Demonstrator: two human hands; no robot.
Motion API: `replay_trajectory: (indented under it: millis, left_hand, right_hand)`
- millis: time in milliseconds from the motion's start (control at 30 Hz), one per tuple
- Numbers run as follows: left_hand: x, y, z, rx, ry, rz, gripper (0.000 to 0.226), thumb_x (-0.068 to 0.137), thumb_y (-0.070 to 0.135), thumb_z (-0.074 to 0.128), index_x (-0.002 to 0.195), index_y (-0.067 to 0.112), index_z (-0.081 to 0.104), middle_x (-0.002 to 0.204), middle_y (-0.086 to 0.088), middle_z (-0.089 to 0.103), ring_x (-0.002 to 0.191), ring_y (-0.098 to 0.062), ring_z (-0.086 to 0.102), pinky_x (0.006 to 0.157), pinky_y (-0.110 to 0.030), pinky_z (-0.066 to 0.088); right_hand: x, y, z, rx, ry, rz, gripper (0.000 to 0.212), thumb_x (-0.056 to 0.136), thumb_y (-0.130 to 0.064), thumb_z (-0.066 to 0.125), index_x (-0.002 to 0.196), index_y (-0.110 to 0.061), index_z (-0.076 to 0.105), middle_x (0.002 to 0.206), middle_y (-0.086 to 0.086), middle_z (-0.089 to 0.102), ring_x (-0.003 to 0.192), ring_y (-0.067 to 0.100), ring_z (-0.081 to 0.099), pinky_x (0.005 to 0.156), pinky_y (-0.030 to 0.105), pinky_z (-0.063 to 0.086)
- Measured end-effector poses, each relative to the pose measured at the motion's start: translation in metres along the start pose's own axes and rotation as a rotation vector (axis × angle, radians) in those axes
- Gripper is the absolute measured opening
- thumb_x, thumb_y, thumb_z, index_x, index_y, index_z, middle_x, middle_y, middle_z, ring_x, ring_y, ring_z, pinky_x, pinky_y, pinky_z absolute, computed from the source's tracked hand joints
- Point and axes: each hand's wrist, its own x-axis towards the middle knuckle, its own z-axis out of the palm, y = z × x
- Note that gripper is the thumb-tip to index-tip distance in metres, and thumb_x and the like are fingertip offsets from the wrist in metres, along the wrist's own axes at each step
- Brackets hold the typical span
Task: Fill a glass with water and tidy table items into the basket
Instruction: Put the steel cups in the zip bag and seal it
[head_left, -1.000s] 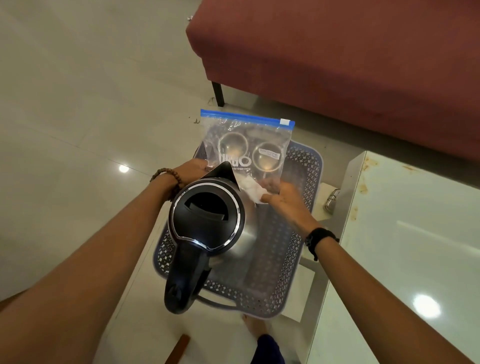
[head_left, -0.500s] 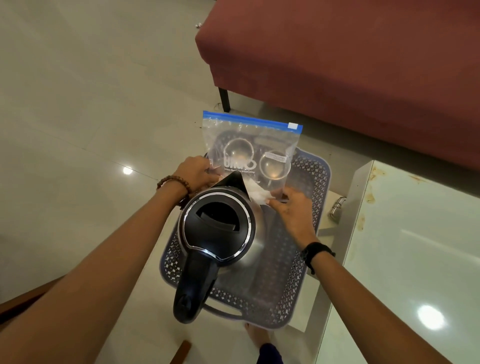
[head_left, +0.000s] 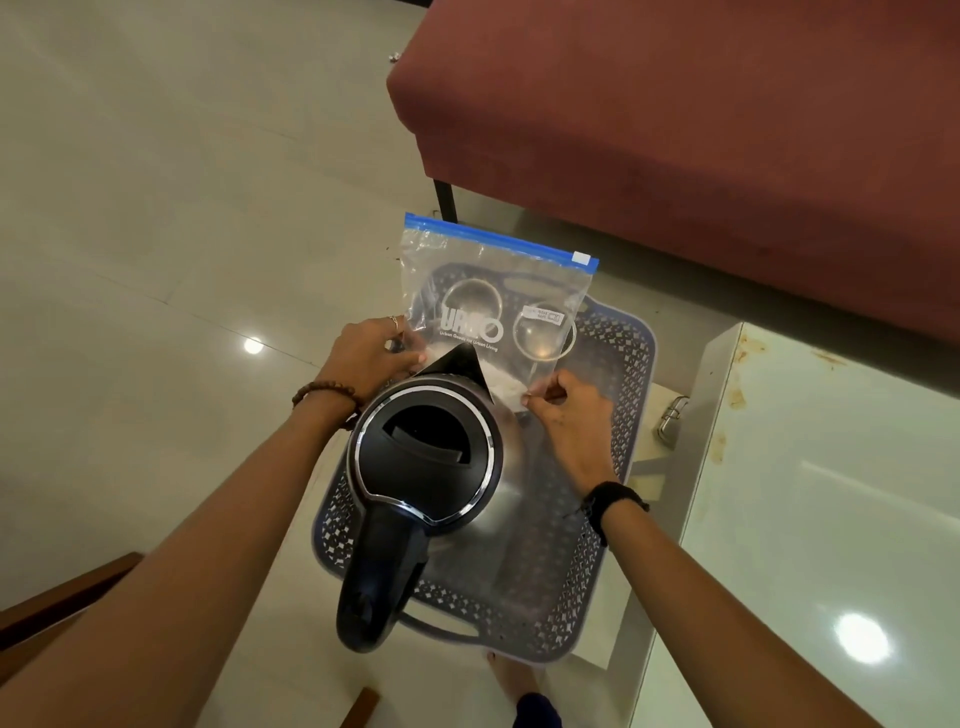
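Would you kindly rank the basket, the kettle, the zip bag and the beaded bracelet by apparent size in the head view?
1. basket
2. kettle, though it sits nearer the camera, so this is unsure against the zip bag
3. zip bag
4. beaded bracelet

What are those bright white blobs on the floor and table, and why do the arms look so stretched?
Head view: the blobs are ceiling-light glare on the glossy floor and table; the wide-angle lens stretches the forearms towards the frame edges; the zip bag stays sharp.

Black kettle (head_left: 426, 457) with silver rim; grey-blue basket (head_left: 618, 364) — star-cutout lattice; clear bag (head_left: 493, 291) — blue zip strip; maroon sofa (head_left: 727, 130) at one o'clock.
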Motion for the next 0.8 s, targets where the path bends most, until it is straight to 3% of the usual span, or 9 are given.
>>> replay_trajectory:
  millis: [100,133,233,300,367,533,633,733,800]
  left_hand:
    - [-0.003,0.004,-0.004,-0.033,0.042,0.015,0.025,0.082,0.021,0.066,0.103,0.01,0.06,0.102,-0.006,0.066,0.068,-0.009,0.06,0.064,-0.007,0.044]
    - [-0.006,0.006,-0.007,-0.071,0.079,0.005,0.03,0.081,0.022,0.066,0.109,0.013,0.057,0.106,-0.004,0.065,0.065,-0.006,0.06,0.064,-0.006,0.046]
    - [-0.016,0.018,-0.023,-0.093,0.183,-0.011,0.035,0.081,0.027,0.066,0.113,0.019,0.054,0.113,-0.005,0.063,0.079,-0.024,0.067,0.081,-0.039,0.055]
    - [-0.027,0.033,-0.039,-0.074,0.198,0.01,0.023,0.083,0.027,0.064,0.104,0.02,0.059,0.103,-0.002,0.065,0.073,-0.02,0.068,0.078,-0.041,0.056]
    - [-0.036,0.054,-0.053,-0.082,0.156,0.051,0.007,0.085,0.021,0.06,0.092,0.021,0.062,0.092,0.001,0.066,0.065,-0.012,0.066,0.071,-0.033,0.056]
    - [-0.069,0.132,-0.068,0.004,0.109,0.166,0.007,0.085,0.022,0.058,0.084,0.026,0.064,0.075,0.017,0.059,0.067,0.004,0.056,0.062,-0.005,0.04]
    - [-0.093,0.189,-0.038,-0.098,0.147,0.263,0.009,0.085,0.018,0.058,0.086,0.022,0.065,0.077,0.014,0.061,0.069,0.004,0.056,0.063,-0.006,0.04]
    - [-0.116,0.235,0.022,-0.213,0.07,0.274,0.011,0.086,0.01,0.056,0.087,0.02,0.061,0.079,0.004,0.062,0.069,0.0,0.056,0.067,-0.007,0.042]
    - [-0.136,0.26,0.072,-0.28,0.0,0.22,0.013,0.086,0.007,0.053,0.087,0.02,0.056,0.079,-0.004,0.063,0.07,-0.012,0.061,0.072,-0.019,0.048]
  right_hand:
    - [0.0,0.002,-0.001,0.041,0.009,0.026,0.008,0.081,-0.001,0.066,0.084,-0.007,0.062,0.087,0.008,0.068,0.071,0.004,0.056,0.062,0.001,0.043]
    - [-0.001,0.003,-0.002,0.051,0.006,0.037,0.011,0.081,-0.001,0.066,0.089,-0.007,0.061,0.09,0.009,0.067,0.071,0.003,0.056,0.062,0.001,0.043]
    - [-0.011,0.003,-0.008,0.067,0.039,0.027,0.032,0.081,-0.004,0.069,0.108,-0.006,0.052,0.098,0.003,0.057,0.069,-0.002,0.052,0.061,0.001,0.043]
    - [-0.019,-0.002,-0.014,0.054,0.118,-0.017,0.037,0.08,-0.009,0.07,0.11,-0.01,0.048,0.102,0.002,0.051,0.069,0.0,0.051,0.063,0.001,0.042]
    - [-0.026,-0.009,-0.022,0.084,0.163,-0.06,0.035,0.08,-0.011,0.07,0.106,-0.017,0.046,0.1,0.001,0.051,0.07,0.0,0.051,0.062,0.001,0.041]
    - [-0.044,-0.025,-0.058,0.193,0.107,-0.189,0.022,0.083,-0.005,0.062,0.097,-0.019,0.051,0.093,-0.004,0.057,0.074,-0.008,0.052,0.066,0.005,0.043]
    - [-0.058,-0.025,-0.098,0.214,0.083,-0.224,0.016,0.085,-0.005,0.058,0.095,-0.017,0.055,0.096,-0.002,0.06,0.078,0.0,0.054,0.069,0.009,0.044]
    - [-0.074,-0.014,-0.148,0.205,0.117,-0.233,0.015,0.086,-0.007,0.057,0.091,-0.021,0.055,0.084,-0.012,0.059,0.074,-0.008,0.054,0.064,0.003,0.042]
    - [-0.089,0.005,-0.186,0.173,0.138,-0.197,0.014,0.087,-0.012,0.058,0.093,-0.024,0.054,0.079,-0.018,0.058,0.073,-0.01,0.054,0.061,0.002,0.041]
